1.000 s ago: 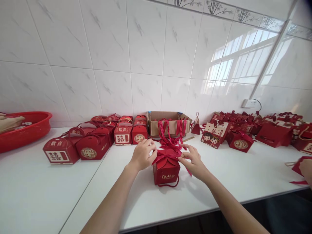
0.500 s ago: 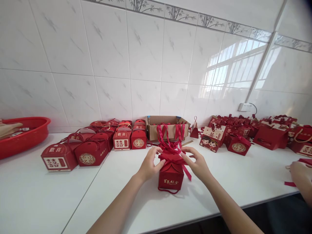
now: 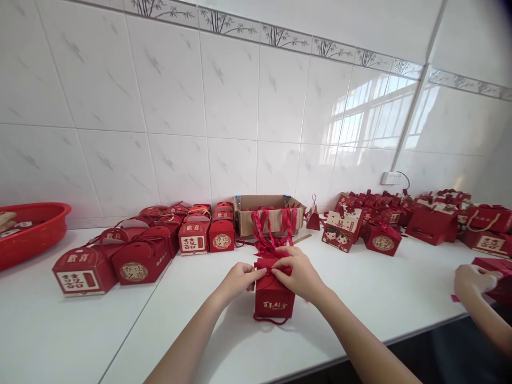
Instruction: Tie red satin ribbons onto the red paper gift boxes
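Red card box with gold lettering (image 3: 274, 306) stands upright on the white table (image 3: 192, 325), near its front edge; closed top hides any contents. Dark red twisted cord (image 3: 272, 321) loops at its foot. Left hand (image 3: 237, 280): grip pinching red satin ribbon (image 3: 263, 263) at the box top, thumb against finger. Right hand (image 3: 298, 271): grip pinching the same ribbon, just beside the left.

Containers: one open brown cardboard carton (image 3: 245, 226) at the table's back edge, red items inside too jumbled to identify; long red ribbon strips (image 3: 285, 220) hang over its front wall. One red plastic basin (image 3: 36, 242) at the back left, cut by the frame, tan pieces (image 3: 6, 217) inside.

Counts: two hands at the box; one co-worker's hand (image 3: 468, 282) at a red package (image 3: 502, 285), right end of the front edge. Back left: four leading red arched-top boxes (image 3: 194, 244), two white-panelled, two with gold medallions; those behind overlap, uncountable. Back right: one cream-and-red box with two cartoon figures (image 3: 338, 234), one red medallion box (image 3: 383, 244). One small red triangular pouch (image 3: 314, 220) beside the carton.
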### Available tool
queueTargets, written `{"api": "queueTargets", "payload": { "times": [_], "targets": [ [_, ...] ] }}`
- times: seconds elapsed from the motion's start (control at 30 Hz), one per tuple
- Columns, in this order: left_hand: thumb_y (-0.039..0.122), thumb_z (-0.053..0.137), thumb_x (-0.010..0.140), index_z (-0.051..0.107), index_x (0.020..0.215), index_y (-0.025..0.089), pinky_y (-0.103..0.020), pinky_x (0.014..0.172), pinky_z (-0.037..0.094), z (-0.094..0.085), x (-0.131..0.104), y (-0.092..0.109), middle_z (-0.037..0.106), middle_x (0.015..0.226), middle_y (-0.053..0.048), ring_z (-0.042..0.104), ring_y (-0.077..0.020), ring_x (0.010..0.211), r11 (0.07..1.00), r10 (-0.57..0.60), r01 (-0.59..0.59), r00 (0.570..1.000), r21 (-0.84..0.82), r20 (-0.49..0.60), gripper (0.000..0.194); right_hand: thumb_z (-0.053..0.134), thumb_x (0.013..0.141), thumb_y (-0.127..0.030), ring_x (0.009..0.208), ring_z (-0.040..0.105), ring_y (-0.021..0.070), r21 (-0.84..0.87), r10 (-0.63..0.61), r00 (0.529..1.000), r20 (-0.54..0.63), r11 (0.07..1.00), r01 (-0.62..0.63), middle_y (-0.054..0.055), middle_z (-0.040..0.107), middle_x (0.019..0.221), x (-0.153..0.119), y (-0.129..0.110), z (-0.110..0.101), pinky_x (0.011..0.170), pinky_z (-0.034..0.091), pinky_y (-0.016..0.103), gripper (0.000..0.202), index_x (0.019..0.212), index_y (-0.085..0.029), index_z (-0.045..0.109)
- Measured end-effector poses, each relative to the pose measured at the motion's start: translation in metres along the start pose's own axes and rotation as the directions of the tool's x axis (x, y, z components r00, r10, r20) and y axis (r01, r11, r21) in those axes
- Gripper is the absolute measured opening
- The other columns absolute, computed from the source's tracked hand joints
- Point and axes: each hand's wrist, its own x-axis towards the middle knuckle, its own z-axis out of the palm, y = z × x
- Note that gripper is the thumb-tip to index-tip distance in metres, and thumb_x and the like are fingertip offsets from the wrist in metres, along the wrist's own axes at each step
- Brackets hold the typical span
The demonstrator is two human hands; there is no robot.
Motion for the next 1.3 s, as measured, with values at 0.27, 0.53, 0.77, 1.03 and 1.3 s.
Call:
{"api": "queueTargets", "payload": {
  "times": [0.27, 0.53, 0.77, 1.03, 1.3],
  "targets": [
    [0.054, 0.068, 0.066, 0.056, 0.057, 0.015, -0.026, 0.06, 0.03, -0.007, -0.003, 0.004, 0.046, 0.054, 0.003, 0.037, -0.0101, 0.054, 0.985, -0.053, 0.081, 0.983, -0.155, 0.178, 0.041, 0.059, 0.078, -0.024, 0.112, 0.052, 0.0244, 0.12, 0.065, 0.998, 0.025, 0.99, -0.067, 0.008, 0.058, 0.117, -0.003, 0.004, 0.008, 0.096, 0.041, 0.04, 0.012, 0.076, -0.022, 0.071],
    [0.047, 0.071, 0.066, 0.054, 0.055, 0.015, -0.025, 0.061, 0.032, -0.01, -0.001, 0.001, 0.044, 0.054, 0.004, 0.036, -0.0089, 0.055, 0.961, -0.063, 0.125, 0.968, -0.247, 0.243, 0.038, 0.061, 0.077, -0.021, 0.107, 0.055, 0.0229, 0.18, 0.07, 0.997, 0.018, 0.981, -0.072, 0.009, 0.059, 0.113, -0.004, 0.005, 0.009, 0.094, 0.043, 0.038, 0.01, 0.076, -0.019, 0.07],
    [0.042, 0.07, 0.07, 0.062, 0.064, 0.013, -0.026, 0.068, 0.035, -0.014, 0.001, -0.004, 0.05, 0.062, 0.001, 0.04, -0.0103, 0.061, 0.949, -0.039, 0.129, 0.954, -0.288, 0.298, 0.03, 0.064, 0.076, -0.022, 0.106, 0.056, 0.0227, 0.225, 0.11, 0.994, 0.018, 0.968, -0.112, 0.008, 0.06, 0.111, -0.002, 0.004, 0.012, 0.094, 0.043, 0.038, 0.007, 0.074, -0.02, 0.071],
    [0.045, 0.069, 0.07, 0.063, 0.063, 0.013, -0.026, 0.066, 0.036, -0.014, -0.002, 0.003, 0.052, 0.062, 0.001, 0.042, -0.0108, 0.06, 0.952, -0.043, 0.13, 0.953, -0.276, 0.301, 0.033, 0.075, 0.068, -0.043, 0.13, 0.039, 0.0255, 0.579, 0.06, 0.981, 0.184, 0.8, -0.158, 0.009, 0.041, 0.14, -0.019, 0.036, 0.005, 0.105, 0.036, 0.045, 0.076, 0.134, -0.029, 0.041],
    [0.055, 0.062, 0.074, 0.057, 0.064, 0.015, -0.027, 0.068, 0.039, -0.013, -0.001, 0.0, 0.055, 0.066, 0.0, 0.049, -0.0121, 0.063, 0.945, -0.041, 0.127, 0.961, -0.301, 0.275, 0.042, 0.084, 0.059, -0.028, 0.121, 0.05, 0.0255, 0.751, 0.093, 0.962, 0.258, 0.606, -0.26, 0.009, 0.044, 0.139, -0.051, 0.056, 0.013, 0.1, 0.044, 0.046, 0.11, 0.145, -0.034, 0.015]
  ]
}}
